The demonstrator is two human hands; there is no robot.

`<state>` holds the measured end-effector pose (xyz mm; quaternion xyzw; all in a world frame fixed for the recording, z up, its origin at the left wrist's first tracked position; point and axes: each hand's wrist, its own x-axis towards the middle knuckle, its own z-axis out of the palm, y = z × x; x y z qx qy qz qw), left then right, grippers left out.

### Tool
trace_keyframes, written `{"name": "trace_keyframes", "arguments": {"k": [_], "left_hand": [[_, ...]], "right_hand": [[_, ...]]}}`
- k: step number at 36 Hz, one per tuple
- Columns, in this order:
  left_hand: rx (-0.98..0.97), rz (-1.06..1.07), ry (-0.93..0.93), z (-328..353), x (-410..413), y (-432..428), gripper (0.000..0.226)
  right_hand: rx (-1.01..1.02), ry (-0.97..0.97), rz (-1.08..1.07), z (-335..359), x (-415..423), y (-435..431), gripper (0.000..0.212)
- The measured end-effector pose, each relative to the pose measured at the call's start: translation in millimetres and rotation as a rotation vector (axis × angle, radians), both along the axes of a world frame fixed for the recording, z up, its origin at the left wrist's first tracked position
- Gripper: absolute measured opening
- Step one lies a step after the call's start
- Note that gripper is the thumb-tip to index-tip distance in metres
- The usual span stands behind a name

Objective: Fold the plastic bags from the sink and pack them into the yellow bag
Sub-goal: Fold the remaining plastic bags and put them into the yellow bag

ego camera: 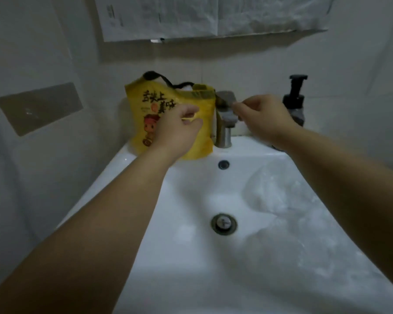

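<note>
Evidently the task is partly done at most: in the white sink (179, 257) clear plastic bags (288, 200) lie crumpled and unfolded along the right side, well apart from both hands. The yellow bag (145, 103) stands on the back rim beside the tap (224, 132), something white at its mouth. The left hand (179, 130) sits against its front, fingers (192, 109) curled. The right hand (266, 118) is by the tap, fingertips drawn together. Whether either hand holds anything cannot be told

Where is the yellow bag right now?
In the head view, the yellow bag stands on the back-left ledge of the sink, just left of the faucet, behind the left hand.
</note>
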<state>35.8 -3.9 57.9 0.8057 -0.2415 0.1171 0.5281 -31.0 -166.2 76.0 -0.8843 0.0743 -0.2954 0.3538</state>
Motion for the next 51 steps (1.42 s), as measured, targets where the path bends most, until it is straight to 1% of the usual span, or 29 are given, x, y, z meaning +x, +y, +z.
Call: {"name": "trace_keyframes", "arguments": {"k": [4, 8, 9, 11, 14, 16, 19, 22, 23, 24, 25, 27, 28, 29, 30, 31, 33, 35, 36, 37, 40, 41, 43, 44, 46, 48, 49, 50, 51], "left_hand": [[0.078, -0.045, 0.118, -39, -27, -8, 0.031], [0.156, -0.107, 0.247, -70, -50, -20, 0.029], [0.191, -0.126, 0.267, -76, -54, -24, 0.03], [0.257, -0.148, 0.294, -86, -59, -31, 0.034], [0.365, -0.161, 0.313, -98, -59, -42, 0.036], [0.465, -0.165, 0.308, -104, -54, -45, 0.038], [0.577, -0.142, 0.302, -108, -43, -45, 0.04], [0.581, -0.125, 0.304, -111, -31, -47, 0.04], [0.573, -0.126, 0.305, -113, -29, -48, 0.04], [0.567, -0.133, 0.309, -115, -28, -48, 0.04], [0.564, -0.147, 0.322, -118, -27, -49, 0.039], [0.57, -0.183, 0.355, -123, -27, -49, 0.039], [0.555, -0.193, 0.368, -124, -27, -48, 0.038], [0.519, -0.197, 0.383, -125, -26, -47, 0.038], [0.472, -0.194, 0.402, -125, -25, -46, 0.039], [0.419, -0.19, 0.424, -124, -24, -46, 0.042], [0.31, -0.194, 0.466, -120, -23, -45, 0.056], [0.174, -0.236, 0.522, -115, -23, -44, 0.072], [0.097, -0.274, 0.538, -110, -24, -42, 0.073], [0.041, -0.327, 0.546, -107, -25, -41, 0.069], [-0.042, -0.425, 0.577, -99, -27, -35, 0.053], [-0.077, -0.426, 0.582, -100, -28, -32, 0.042], [-0.177, -0.398, 0.597, -97, -29, -28, 0.014], [-0.228, -0.382, 0.613, -95, -31, -26, 0.008], [-0.318, -0.366, 0.63, -89, -34, -22, 0.004], [-0.381, -0.351, 0.628, -82, -39, -14, 0.012], [-0.38, -0.334, 0.625, -83, -40, -14, 0.014], [-0.366, -0.309, 0.618, -83, -41, -12, 0.016], [-0.341, -0.283, 0.605, -84, -42, -12, 0.015]], "right_hand": [[0.075, 0.073, -0.034, -35, -27, -11, 0.043], [0.096, 0.308, -0.035, -71, -43, -19, 0.03], [0.075, 0.378, -0.043, -79, -45, -21, 0.03], [0.044, 0.499, -0.083, -99, -49, -28, 0.046], [0.061, 0.701, -0.164, -126, -54, -45, 0.083], [0.078, 0.814, -0.222, -139, -54, -55, 0.103], [0.143, 0.758, -0.317, -149, -46, -67, 0.122], [0.16, 0.773, -0.43, -159, -36, -79, 0.13], [0.126, 0.791, -0.444, -164, -32, -84, 0.127], [0.056, 0.834, -0.439, -168, -31, -85, 0.116], [-0.046, 0.899, -0.421, -172, -30, -87, 0.096], [-0.205, 0.991, -0.372, -175, -25, -87, 0.039], [-0.21, 0.985, -0.333, -172, -24, -84, 0.016], [-0.185, 0.943, -0.302, -169, -24, -81, 0.014], [-0.125, 0.896, -0.271, -165, -23, -77, 0.019], [0.004, 0.813, -0.23, -159, -23, -74, 0.019], [0.362, 0.618, -0.112, -145, -25, -63, 0.014], [0.661, 0.51, 0.033, -129, -29, -52, 0.02], [0.754, 0.476, 0.101, -123, -30, -48, 0.023], [0.817, 0.443, 0.157, -118, -30, -44, 0.022], [0.932, 0.379, 0.26, -106, -34, -30, 0.024], [0.947, 0.365, 0.265, -104, -36, -24, 0.025], [0.986, 0.31, 0.218, -100, -39, -15, 0.025], [1.015, 0.276, 0.177, -98, -40, -10, 0.023], [1.09, 0.215, 0.101, -95, -43, -7, 0.016], [1.115, 0.173, 0.047, -88, -46, -1, 0.014], [1.087, 0.152, -0.002, -88, -44, -1, 0.018], [1.018, 0.12, -0.069, -86, -43, 0, 0.027], [0.906, 0.067, -0.148, -86, -41, 2, 0.037]]}}
